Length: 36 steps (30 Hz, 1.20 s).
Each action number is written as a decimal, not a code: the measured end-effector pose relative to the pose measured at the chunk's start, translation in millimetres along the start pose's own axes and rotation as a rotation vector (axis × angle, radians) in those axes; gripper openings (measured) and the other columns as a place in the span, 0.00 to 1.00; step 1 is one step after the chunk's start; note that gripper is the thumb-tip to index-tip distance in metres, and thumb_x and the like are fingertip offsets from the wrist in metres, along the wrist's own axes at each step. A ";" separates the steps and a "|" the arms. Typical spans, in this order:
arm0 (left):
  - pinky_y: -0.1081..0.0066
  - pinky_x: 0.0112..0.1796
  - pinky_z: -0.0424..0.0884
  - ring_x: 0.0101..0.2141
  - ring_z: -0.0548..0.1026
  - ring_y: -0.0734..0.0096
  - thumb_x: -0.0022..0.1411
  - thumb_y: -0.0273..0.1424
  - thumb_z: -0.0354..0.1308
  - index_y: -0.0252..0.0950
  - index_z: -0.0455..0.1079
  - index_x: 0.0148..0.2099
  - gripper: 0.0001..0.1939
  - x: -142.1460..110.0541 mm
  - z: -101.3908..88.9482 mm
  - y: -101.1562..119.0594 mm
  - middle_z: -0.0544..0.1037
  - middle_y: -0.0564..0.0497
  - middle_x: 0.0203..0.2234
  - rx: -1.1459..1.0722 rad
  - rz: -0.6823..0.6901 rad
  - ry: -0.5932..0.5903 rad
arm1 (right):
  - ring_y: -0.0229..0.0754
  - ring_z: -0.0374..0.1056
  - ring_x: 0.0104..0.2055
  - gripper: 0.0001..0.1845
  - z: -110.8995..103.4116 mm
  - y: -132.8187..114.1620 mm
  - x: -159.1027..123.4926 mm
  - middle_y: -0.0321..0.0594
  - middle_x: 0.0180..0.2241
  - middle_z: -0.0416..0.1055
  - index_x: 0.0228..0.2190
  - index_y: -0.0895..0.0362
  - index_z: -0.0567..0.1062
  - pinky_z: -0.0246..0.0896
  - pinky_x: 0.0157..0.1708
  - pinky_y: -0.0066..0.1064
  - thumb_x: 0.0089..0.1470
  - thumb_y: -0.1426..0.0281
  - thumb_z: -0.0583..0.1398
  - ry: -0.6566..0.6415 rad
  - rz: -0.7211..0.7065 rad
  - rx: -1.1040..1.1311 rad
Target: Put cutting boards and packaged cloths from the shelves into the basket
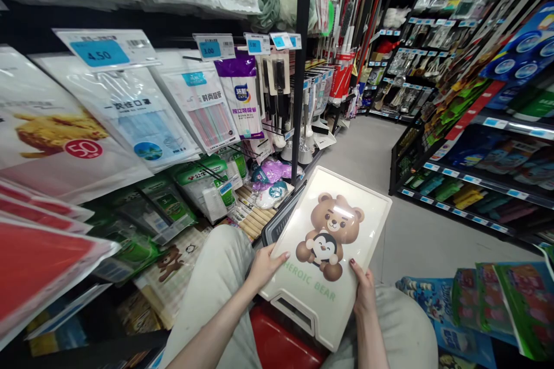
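Note:
A cream-coloured plastic board with a handle slot (pixel 367 207) is held tilted above my lap. Its face shows a brown bear hugging a penguin over the green words "HEROIC BEAR". My left hand (pixel 265 268) grips the board's left edge, thumb on the face. On the right edge, my right hand (pixel 363 288) holds it the same way, thumb on top and fingers hidden beneath. Under the board, between my legs, a red surface (pixel 270 331) shows. A dark grey basket-like rim (pixel 277 222) sticks out behind the board's upper left side.
Packaged goods, such as face masks (pixel 151 121) and straws (pixel 212 121), hang on the shelf close at my left. Black shelving (pixel 476 176) stands to the right. Coloured packets (pixel 502 305) lie near my right knee. Grey floor (pixel 363 150) runs between the shelves.

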<state>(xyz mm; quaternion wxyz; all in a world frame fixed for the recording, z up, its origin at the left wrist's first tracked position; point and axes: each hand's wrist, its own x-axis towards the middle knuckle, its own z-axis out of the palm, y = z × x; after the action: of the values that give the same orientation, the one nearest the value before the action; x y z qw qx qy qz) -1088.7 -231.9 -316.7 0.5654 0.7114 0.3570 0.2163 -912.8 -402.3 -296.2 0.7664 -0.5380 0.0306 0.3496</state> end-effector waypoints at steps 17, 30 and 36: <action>0.74 0.27 0.65 0.28 0.71 0.66 0.51 0.45 0.56 0.29 0.72 0.35 0.21 -0.4 0.3 0.0 0.77 0.49 0.27 -0.003 -0.014 0.002 | 0.49 0.71 0.32 0.19 0.6 -0.1 -0.2 0.40 0.27 0.76 0.31 0.59 0.74 0.69 0.31 0.35 0.33 0.65 0.67 0.006 0.002 0.004; 0.56 0.51 0.56 0.52 0.61 0.55 0.57 0.45 0.50 0.36 0.53 0.59 0.31 -6.0 9.7 4.9 0.63 0.41 0.54 0.353 0.181 0.094 | 0.47 0.69 0.31 0.25 44.7 -29.9 -43.2 0.42 0.30 0.75 0.31 0.60 0.74 0.63 0.28 0.33 0.35 0.53 0.64 0.180 -0.181 -0.228; 0.56 0.58 0.42 0.60 0.44 0.57 0.61 0.49 0.35 0.37 0.44 0.63 0.34 -19.7 25.8 13.3 0.48 0.46 0.61 -0.139 0.310 -0.408 | 0.45 0.64 0.32 0.19 99.9 -9.3 -86.1 0.42 0.29 0.67 0.28 0.56 0.70 0.57 0.33 0.34 0.50 0.53 0.52 0.201 -0.595 -0.819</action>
<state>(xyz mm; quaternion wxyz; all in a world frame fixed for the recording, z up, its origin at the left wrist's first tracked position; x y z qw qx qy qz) -1079.7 -265.0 -309.0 0.6333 0.7460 0.1067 0.1763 -1005.3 -362.8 -210.4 0.5525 -0.8103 -0.1898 0.0466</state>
